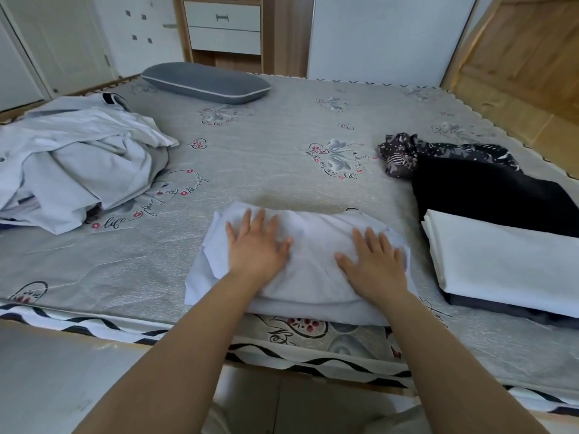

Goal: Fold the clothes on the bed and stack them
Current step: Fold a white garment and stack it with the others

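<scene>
While both palms lay flat with fingers spread, the left hand (255, 245) and right hand (374, 261) pressed the folded white garment (313, 270); unfolded clothes (78, 164) lay far left, the stack (507, 267) right.

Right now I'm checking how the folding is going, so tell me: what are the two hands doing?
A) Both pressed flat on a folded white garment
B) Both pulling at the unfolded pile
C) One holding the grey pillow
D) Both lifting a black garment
A: the left hand and right hand lie palm-down, fingers spread, on the folded white garment at the bed's near edge.
</scene>
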